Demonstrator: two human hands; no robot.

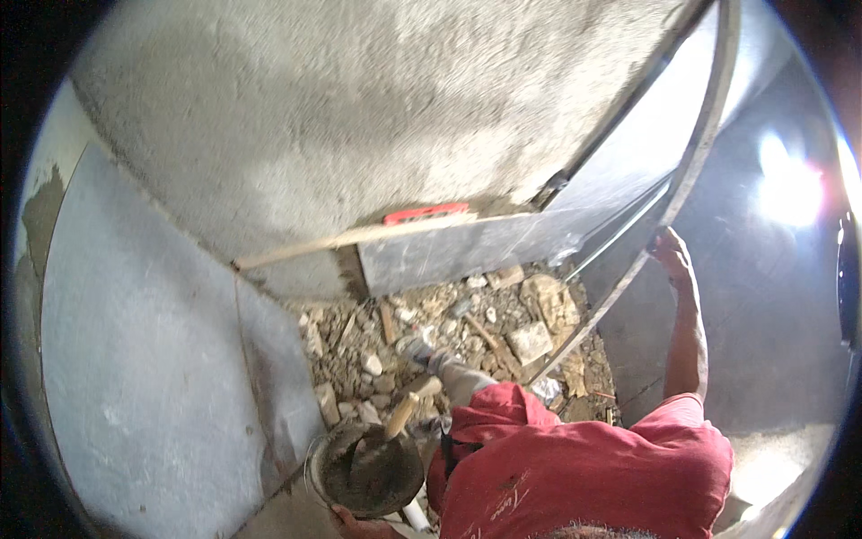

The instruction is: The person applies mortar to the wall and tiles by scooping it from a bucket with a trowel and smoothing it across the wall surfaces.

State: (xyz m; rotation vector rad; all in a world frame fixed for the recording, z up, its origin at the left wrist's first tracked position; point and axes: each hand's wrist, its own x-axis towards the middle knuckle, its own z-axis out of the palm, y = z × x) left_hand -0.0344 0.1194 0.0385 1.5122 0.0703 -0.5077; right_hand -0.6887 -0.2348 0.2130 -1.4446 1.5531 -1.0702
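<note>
- Grey, slender and long, the straight-edged strip (718, 81) passes right through your right hand (671, 254), so that hand is by far the nearer one.
- Its long axis slants from the upper right, past your grip, down leftward to the pale, stony rubble (532, 341) beside your red cotton shirt (584, 476); more of its length shows above your fist than below.
- You have your right fingers closed around it, with the forearm reaching forward from the sleeve, nearly straight and well out from your body.
- Your left hand (355, 525) is low at the picture's bottom edge, well apart from the strip, touching the rim of the round, dark bucket (321, 467) of grey mortar; it is cut off there, so you cannot tell how far its fingers are closed.
- A pale wooden handle (401, 416) leans out of that bucket, on the side away from your left hand.
</note>
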